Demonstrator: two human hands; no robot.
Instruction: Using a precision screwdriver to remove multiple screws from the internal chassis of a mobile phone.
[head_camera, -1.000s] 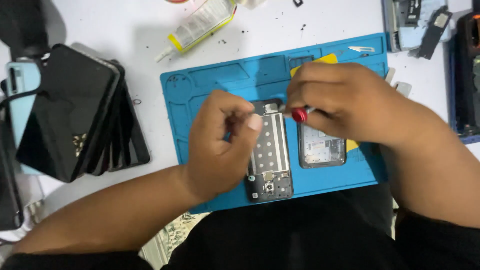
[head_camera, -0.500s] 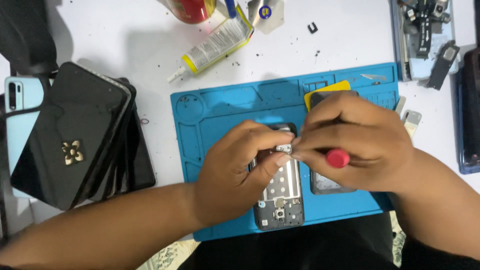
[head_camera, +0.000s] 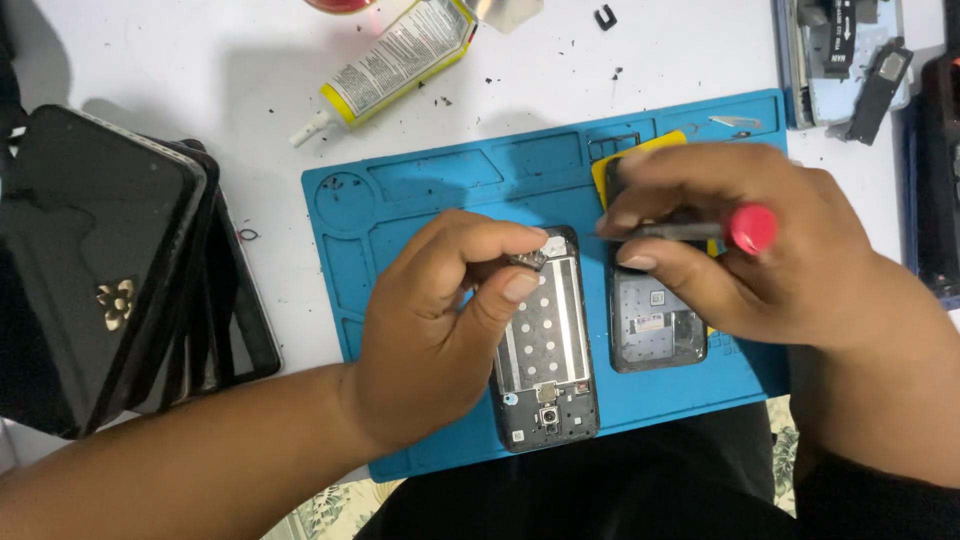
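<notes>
Bright even overhead light, soft shadows, sharp focus throughout

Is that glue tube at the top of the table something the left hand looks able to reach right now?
Probably yes. The glue tube lies on bare table above the blue mat, nothing between. But the left hand is busy pinching a small part at the opened phone, so it must let go first.

Two opened phones (side by side) on mat
</notes>
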